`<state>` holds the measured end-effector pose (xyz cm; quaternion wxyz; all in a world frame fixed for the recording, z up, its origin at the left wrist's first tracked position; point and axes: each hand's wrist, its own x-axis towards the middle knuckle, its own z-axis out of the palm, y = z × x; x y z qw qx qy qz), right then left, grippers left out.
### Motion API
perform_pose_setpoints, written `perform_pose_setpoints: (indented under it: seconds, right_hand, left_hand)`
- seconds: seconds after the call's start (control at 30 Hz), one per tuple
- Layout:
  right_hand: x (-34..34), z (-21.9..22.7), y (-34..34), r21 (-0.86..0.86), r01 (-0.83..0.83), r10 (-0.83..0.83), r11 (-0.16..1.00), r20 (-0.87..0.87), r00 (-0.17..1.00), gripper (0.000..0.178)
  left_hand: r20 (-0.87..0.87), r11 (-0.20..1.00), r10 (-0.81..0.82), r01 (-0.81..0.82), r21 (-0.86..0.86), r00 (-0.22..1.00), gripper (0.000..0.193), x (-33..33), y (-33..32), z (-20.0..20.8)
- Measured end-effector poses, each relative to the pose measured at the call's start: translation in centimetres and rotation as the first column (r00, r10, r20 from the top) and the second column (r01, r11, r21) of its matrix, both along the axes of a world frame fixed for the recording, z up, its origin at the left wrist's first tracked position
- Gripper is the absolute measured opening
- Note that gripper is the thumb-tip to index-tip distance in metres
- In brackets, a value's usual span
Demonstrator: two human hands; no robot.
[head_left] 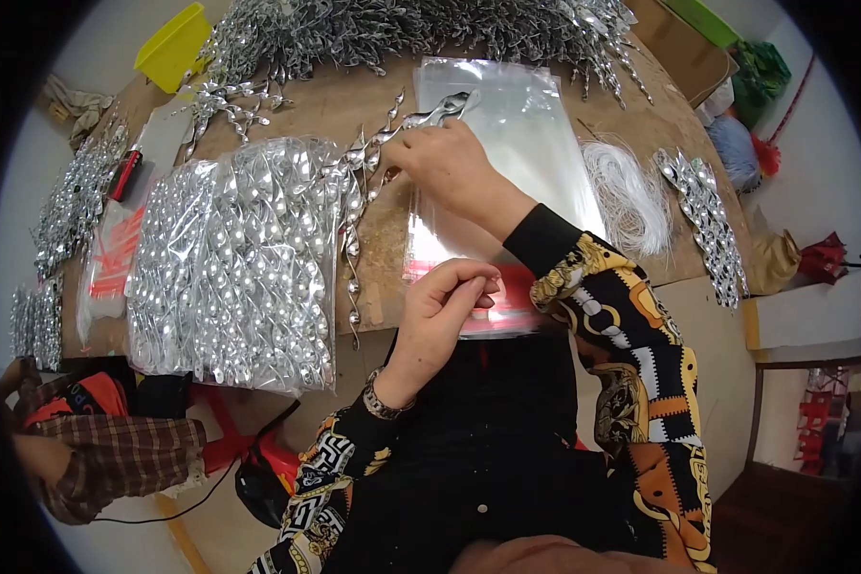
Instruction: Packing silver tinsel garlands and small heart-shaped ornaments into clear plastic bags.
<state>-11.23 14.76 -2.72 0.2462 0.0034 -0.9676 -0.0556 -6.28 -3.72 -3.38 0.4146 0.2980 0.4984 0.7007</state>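
My right hand (450, 170) reaches over the table with its fingers pinched on a silver twisted strip (417, 121). That strip runs slantwise past the fingers toward a stack of clear plastic bags (526, 143). More silver twisted strips (352, 247) lie loose just left of the hand. My left hand (432, 320) is nearer to my body, over the red-edged lower end of the bags. Its thumb and fingers are curled together, and anything between them is hidden. Clear bags packed with silver twisted strips (249, 268) lie left of my hands.
A big heap of silver strips (402, 33) covers the table's far side. White string (627, 196) and a bundle of strips (703, 225) lie to the right. A yellow basket (172, 48) stands far left. Another person's plaid sleeve (115, 459) shows at lower left.
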Motion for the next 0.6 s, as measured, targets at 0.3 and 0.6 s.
perform_pose_setpoints:
  seconds: [0.3, 0.6]
  right_hand:
    - [7.7, 5.3, -0.6, 0.112, -0.015, 0.043, 0.994, -0.254, 0.966, 0.005]
    - [17.5, 4.4, -5.1, 0.004, -0.056, 0.056, 0.998, -0.158, 0.986, 0.010]
  left_hand:
    - [0.318, 0.997, 0.012, -0.035, 0.066, 0.948, 0.024, -0.6, 0.3, -0.8]
    - [0.447, 0.980, -0.127, 0.043, 0.195, 0.885, 0.038, -0.4, 2.0, 1.3]
